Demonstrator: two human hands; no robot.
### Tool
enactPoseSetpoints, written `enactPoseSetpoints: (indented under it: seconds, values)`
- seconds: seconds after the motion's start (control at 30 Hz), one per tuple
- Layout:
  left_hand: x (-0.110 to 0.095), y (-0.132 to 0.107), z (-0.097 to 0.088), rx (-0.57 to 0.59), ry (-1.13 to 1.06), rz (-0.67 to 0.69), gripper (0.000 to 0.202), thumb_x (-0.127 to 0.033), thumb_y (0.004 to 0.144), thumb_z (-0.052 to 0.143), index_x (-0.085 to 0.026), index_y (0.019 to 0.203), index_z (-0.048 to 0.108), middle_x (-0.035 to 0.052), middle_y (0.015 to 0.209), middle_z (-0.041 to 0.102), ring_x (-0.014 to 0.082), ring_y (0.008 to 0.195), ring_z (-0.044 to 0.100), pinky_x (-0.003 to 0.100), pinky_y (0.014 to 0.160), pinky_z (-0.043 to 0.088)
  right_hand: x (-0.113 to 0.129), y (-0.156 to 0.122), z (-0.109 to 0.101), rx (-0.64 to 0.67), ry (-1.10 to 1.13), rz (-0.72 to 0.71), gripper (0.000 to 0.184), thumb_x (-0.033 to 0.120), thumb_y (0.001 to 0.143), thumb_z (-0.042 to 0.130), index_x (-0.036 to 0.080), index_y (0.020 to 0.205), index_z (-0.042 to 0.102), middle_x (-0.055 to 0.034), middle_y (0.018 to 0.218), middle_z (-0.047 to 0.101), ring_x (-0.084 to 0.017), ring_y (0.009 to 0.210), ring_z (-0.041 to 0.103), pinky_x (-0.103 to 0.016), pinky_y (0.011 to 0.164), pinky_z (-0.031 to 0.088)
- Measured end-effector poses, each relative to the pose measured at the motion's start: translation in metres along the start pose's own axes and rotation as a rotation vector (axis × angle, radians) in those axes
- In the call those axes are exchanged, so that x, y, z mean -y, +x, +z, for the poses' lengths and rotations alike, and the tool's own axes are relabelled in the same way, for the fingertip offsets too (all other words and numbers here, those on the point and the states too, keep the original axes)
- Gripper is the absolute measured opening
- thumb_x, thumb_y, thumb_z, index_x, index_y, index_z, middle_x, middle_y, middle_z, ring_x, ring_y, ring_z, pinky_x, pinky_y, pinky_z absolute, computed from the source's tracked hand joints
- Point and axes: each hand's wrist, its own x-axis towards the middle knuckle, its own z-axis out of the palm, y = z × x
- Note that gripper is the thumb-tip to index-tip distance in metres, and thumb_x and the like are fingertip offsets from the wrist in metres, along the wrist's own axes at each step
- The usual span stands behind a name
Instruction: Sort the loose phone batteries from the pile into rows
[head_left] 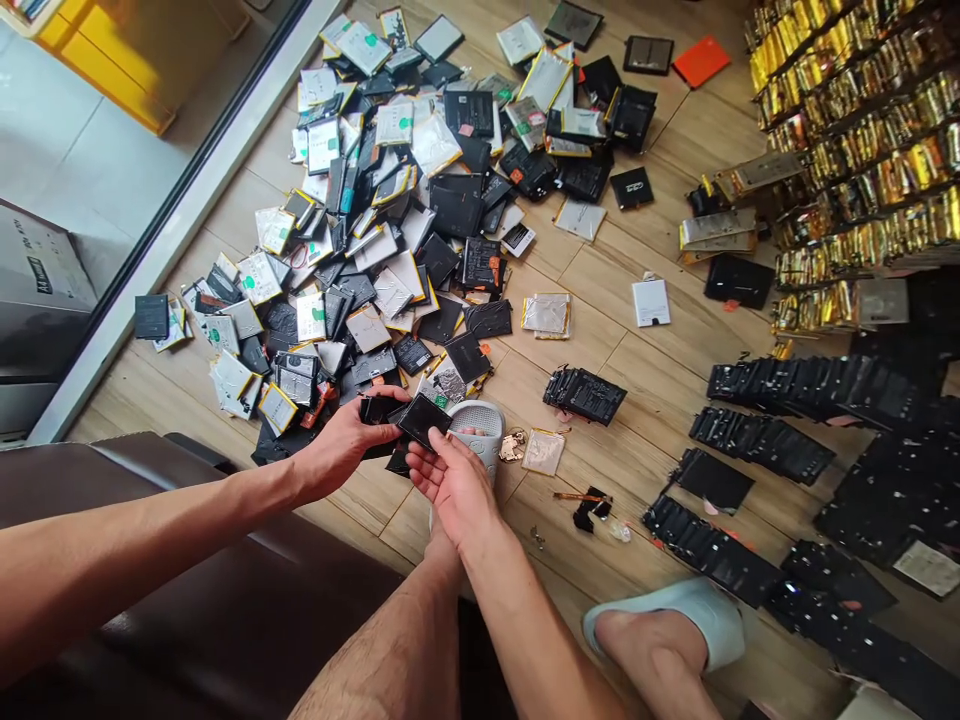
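Note:
My left hand (361, 424) is closed around dark flat batteries, its thumb lying along their near side. Pinched by my right hand (453, 482) is a black flat battery (423, 418), which sits right beside the ones in the left and overlaps them in view. Both hands are above the near edge of a large heap of loose phone batteries (457, 205), silver, white and black, some with green or orange marks. How many batteries the left hand holds is hidden by its fingers.
A small stack of black batteries (585, 394) stands on the wooden floor (600, 270). Rows of black batteries (761, 445) and gold-edged batteries (870, 170) fill the right. My feet wear a grey slipper (480, 415) and a pale slipper (716, 620). A brown seat (187, 590) is at lower left.

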Motion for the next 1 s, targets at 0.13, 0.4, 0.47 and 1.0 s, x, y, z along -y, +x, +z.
enactPoseSetpoints:
  seconds: [0.13,0.4,0.47,1.0]
  values:
    - [-0.006,-0.007,0.007,-0.076,0.109,0.090,0.037,-0.017,0.068,0.081,-0.022,0.103,0.069,0.0007,0.108,0.062,0.0141,0.086,0.057,0.024,0.074,0.047,-0.011,0.002,0.007,-0.053,-0.070,0.039,0.033,0.047,0.087,0.078,0.015,0.094,0.070,-0.0043,0.080,0.075,-0.011,0.062,0.071,-0.020,0.056,0.057]
    - [-0.005,-0.010,0.014,-0.114,0.145,0.121,0.034,-0.021,0.067,0.078,-0.021,0.099,0.067,0.0021,0.102,0.060,0.0162,0.083,0.054,0.027,0.072,0.047,-0.018,0.001,0.004,0.031,-0.093,0.061,0.040,0.053,0.081,0.082,0.015,0.085,0.070,-0.0071,0.093,0.075,-0.015,0.074,0.073,-0.026,0.065,0.060]
    - [-0.003,-0.011,0.014,-0.125,0.126,0.113,0.034,-0.019,0.067,0.077,-0.020,0.099,0.066,0.0014,0.099,0.061,0.0155,0.080,0.054,0.027,0.070,0.047,-0.020,0.001,0.004,0.033,-0.063,0.028,0.040,0.052,0.076,0.086,0.016,0.083,0.070,-0.0064,0.091,0.073,-0.016,0.079,0.073,-0.027,0.068,0.061]
    - [0.000,0.001,0.001,-0.072,-0.052,-0.141,0.048,-0.024,0.064,0.089,-0.019,0.106,0.066,0.0021,0.090,0.066,0.0167,0.070,0.066,0.033,0.066,0.059,0.008,0.032,-0.025,-0.151,-1.024,-0.695,0.032,0.048,0.083,0.067,0.023,0.064,0.059,-0.0010,0.070,0.064,-0.020,0.076,0.061,-0.031,0.078,0.049]
